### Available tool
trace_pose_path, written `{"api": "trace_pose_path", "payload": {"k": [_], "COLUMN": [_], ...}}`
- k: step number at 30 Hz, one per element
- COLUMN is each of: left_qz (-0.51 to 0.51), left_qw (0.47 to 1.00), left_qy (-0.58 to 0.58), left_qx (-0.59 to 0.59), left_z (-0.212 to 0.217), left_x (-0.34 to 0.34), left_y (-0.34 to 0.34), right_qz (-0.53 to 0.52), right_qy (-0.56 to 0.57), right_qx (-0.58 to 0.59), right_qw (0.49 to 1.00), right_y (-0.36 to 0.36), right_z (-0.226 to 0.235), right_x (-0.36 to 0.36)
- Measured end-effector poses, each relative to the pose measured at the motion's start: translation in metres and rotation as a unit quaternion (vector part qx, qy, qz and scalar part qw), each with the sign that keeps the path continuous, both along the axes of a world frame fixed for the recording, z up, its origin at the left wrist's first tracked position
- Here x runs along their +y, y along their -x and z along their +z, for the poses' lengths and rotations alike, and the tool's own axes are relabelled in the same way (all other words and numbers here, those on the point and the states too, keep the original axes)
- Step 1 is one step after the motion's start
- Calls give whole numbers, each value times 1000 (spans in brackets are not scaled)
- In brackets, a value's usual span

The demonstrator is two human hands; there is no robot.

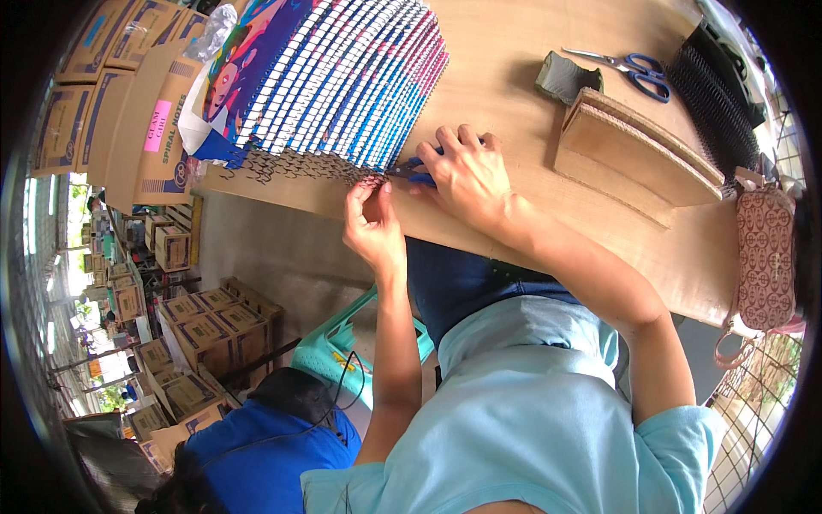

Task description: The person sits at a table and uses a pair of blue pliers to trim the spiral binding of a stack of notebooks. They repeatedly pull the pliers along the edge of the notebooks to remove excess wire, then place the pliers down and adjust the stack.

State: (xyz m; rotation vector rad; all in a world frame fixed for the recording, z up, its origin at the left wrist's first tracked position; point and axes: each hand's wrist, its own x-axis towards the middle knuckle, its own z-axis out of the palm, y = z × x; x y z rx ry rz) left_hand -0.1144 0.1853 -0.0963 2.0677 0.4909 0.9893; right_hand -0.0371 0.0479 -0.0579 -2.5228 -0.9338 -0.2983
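Note:
A thick stack of spiral notebooks (342, 86) lies at the table's near edge, its blue, white and pink coil-bound spines facing up. Loose dark coil ends (291, 167) stick out in a tangle along the near side of the stack. My left hand (374, 227) is at the right end of these, thumb and fingers pinched on a coil end. Just to the right, my right hand (469, 176) closes around a blue-handled hand tool (419, 177), its dark tip against the corner of the stack. Whether this tool is scissors or pliers is mostly hidden by my fingers.
On the table (505, 51) lie blue-handled scissors (634, 68), a grey block (569, 79), a folded cardboard piece (629, 154) and black coils (719, 94). A patterned pouch (765, 257) hangs at right. Cartons (158, 128) stand left; a person in blue (265, 437) is behind.

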Motion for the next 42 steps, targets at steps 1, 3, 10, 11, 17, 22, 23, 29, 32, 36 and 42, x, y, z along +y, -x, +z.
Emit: {"api": "trace_pose_path", "payload": {"k": [1,3,10,11,17,22,23,29,32,36,42], "left_qz": [0,0,2,2,-44,-83,-83,-70,-69,-81,-87], "left_qw": [1000,1000,1000,1000,987,974,970,970,972,968,968], "left_qy": [1,0,-9,-15,153,208,228,232,225,237,234], "left_qx": [1,3,4,2,-2,-20,-19,-16,-28,-29,-41], "left_z": [1,2,-3,-4,9,16,16,13,13,15,16], "left_x": [0,1,7,9,3,5,5,6,5,5,5], "left_y": [1,1,0,0,4,0,-1,0,-1,-2,-4], "right_qz": [0,5,22,12,-31,-8,-1,-17,-30,-33,-9], "right_qy": [-3,-7,5,0,-40,-12,1,-39,-50,-41,-36], "right_qx": [5,-4,110,85,-54,15,50,16,-27,-18,31], "right_qw": [1000,1000,994,996,997,1000,999,999,998,998,999], "right_y": [0,-1,-8,-7,-6,-9,-9,-7,-6,-6,-8], "right_z": [-1,0,-12,-9,-2,-4,-5,-2,0,0,-2], "right_x": [2,5,4,1,0,5,6,-5,0,1,8]}}
